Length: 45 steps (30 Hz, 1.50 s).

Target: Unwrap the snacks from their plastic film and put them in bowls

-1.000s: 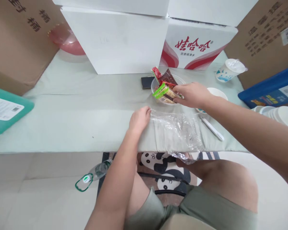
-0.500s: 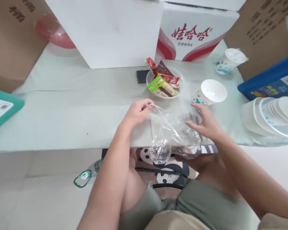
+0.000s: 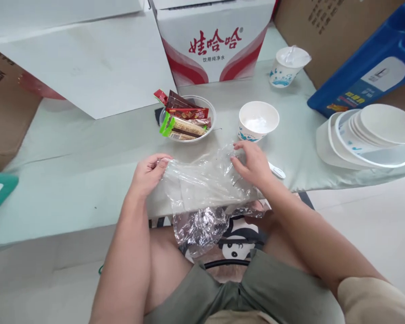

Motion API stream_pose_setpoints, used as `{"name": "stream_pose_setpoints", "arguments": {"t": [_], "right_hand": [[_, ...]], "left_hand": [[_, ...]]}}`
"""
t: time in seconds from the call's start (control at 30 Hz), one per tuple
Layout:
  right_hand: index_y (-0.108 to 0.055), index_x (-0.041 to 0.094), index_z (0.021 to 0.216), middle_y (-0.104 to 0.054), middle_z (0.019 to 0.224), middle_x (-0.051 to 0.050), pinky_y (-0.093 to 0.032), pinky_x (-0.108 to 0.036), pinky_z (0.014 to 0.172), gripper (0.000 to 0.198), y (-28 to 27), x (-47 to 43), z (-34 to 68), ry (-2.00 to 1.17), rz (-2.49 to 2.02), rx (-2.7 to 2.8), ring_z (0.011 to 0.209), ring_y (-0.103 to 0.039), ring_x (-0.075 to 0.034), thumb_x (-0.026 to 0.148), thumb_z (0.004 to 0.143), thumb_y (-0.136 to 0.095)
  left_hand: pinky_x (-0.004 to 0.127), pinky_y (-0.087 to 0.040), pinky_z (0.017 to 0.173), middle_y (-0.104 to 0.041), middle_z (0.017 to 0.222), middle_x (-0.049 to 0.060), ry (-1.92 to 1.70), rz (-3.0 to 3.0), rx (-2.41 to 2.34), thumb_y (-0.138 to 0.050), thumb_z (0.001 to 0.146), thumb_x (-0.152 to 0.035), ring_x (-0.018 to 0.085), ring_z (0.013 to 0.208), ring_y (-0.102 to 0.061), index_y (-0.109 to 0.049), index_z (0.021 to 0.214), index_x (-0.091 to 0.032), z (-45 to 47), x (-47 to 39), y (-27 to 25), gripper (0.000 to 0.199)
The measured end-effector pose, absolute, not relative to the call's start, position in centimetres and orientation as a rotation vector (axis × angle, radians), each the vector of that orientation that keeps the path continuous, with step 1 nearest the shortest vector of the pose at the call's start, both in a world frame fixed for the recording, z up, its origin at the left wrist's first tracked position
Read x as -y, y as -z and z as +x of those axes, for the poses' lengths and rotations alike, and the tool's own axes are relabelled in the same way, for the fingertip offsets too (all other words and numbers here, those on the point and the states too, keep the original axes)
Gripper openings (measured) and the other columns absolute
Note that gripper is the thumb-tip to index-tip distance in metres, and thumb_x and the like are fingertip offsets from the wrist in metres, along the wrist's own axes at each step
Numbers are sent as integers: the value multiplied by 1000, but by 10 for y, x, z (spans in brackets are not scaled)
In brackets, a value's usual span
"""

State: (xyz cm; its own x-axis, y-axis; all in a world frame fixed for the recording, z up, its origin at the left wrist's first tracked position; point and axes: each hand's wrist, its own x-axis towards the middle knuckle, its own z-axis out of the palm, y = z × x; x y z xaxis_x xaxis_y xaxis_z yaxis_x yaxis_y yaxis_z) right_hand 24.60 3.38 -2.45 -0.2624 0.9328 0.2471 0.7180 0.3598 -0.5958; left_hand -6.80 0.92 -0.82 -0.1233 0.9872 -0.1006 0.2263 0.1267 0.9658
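Observation:
My left hand (image 3: 150, 174) pinches the left edge of a crinkled, see-through plastic bag (image 3: 202, 182) between thumb and fingers. The bag spreads over the table's front edge and hangs down above my lap. At its right side is my right hand (image 3: 251, 164), thumb and forefinger apart, the fingertips against or very near the plastic. Just beyond that hand stands a paper cup (image 3: 245, 135) with something whitish inside. A clear bowl (image 3: 212, 123) of wrapped snacks (image 3: 185, 126) sits behind the bag. Beside my right wrist lies a white object (image 3: 276, 170), partly covered.
White cartons (image 3: 216, 67) line the back of the table. Another paper cup (image 3: 283, 74) holding crumpled plastic stands at the back right. Stacked tubs and cups (image 3: 334, 144) and a blue bottle (image 3: 361, 76) are on the right. A green container (image 3: 0, 191) is at the far left.
The view has shifted right. My hands hold the plastic more spread out, and its lower part hangs wider over my lap. My right hand's thumb and forefinger are closer together.

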Motion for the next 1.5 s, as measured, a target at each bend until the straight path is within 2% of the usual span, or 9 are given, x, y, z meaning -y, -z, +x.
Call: {"name": "stream_pose_setpoints", "arguments": {"t": [0.17, 0.27, 0.47, 0.6, 0.7, 0.83, 1.03, 1.23, 1.5], "right_hand": [[-39, 22, 145, -47, 153, -19, -42, -56, 115, 68, 31, -38, 237, -624, -1345, 1957, 135, -53, -35, 32, 82, -64], [-30, 25, 149, -41, 158, -20, -55, -50, 98, 80, 30, -40, 229, -877, -1306, 1762, 109, -68, -28, 32, 78, -67], [-42, 27, 137, -73, 102, -6, -55, -36, 63, 54, 20, -39, 232, -1056, -1410, 1481, 67, -64, -18, 39, 87, -60], [-41, 31, 138, -71, 113, -8, -49, -35, 52, 53, 14, -33, 236, -954, -1486, 1415, 64, -64, -19, 47, 90, -57], [-43, 33, 134, -70, 113, -9, -50, -37, 53, 48, 9, -29, 237, -861, -1479, 1423, 71, -67, -22, 50, 91, -57], [-46, 34, 124, -69, 105, -7, -53, -38, 57, 45, 0, -23, 245, -717, -1359, 1339, 74, -67, -23, 49, 86, -63], [-46, 36, 137, -61, 141, -11, -59, -51, 98, 73, 7, -10, 264, -1100, -1183, 1392, 123, -66, -31, 52, 73, -78], [-63, 25, 86, -75, 92, -7, -63, -44, 78, 26, 15, -7, 253, -1230, -1470, 1467, 86, -75, -26, 50, 83, -72], [-57, 26, 95, -58, 54, 7, -40, -27, 42, 11, 6, -17, 258, -973, -1502, 1413, 37, -47, -11, 34, 90, -63]], "left_hand": [[22, -25, 42, -41, 44, -6, -1084, 1194, -1431, -81, 69, -51, 8, 40, -33, -72, 78, -20, -67, -12, 7, 33], [22, -26, 43, -37, 43, -8, -1146, 1131, -1364, -85, 65, -52, 7, 40, -31, -69, 75, -21, -70, -14, 4, 37], [21, -23, 42, -37, 51, -9, -1302, 1024, -1357, -86, 60, -36, 5, 42, -24, -66, 85, -25, -77, -24, -5, 34], [25, -50, 57, -66, 86, 1, -1370, 853, -1214, -79, 65, -40, 13, 69, -61, -65, 105, -29, -74, -22, -10, 44], [35, -60, 74, -72, 110, 10, -1078, 756, -1215, -77, 71, -40, 23, 95, -71, -64, 111, -24, -63, -13, -9, 46], [27, -57, 67, -75, 86, 7, -737, 813, -1454, -74, 69, -17, 16, 74, -71, -68, 92, -17, -48, -5, -1, 24], [24, -57, 69, -76, 86, 3, -1148, 808, -1455, -70, 73, -20, 12, 71, -71, -66, 75, -17, -48, -12, 8, 5], [25, -59, 66, -77, 83, 3, -1153, 734, -1446, -71, 75, -23, 15, 72, -74, -69, 89, -19, -46, -22, 6, 15], [25, -58, 59, -76, 74, 3, -906, 799, -1321, -70, 81, -38, 18, 64, -74, -60, 130, -21, -58, -22, 7, 53]]}}
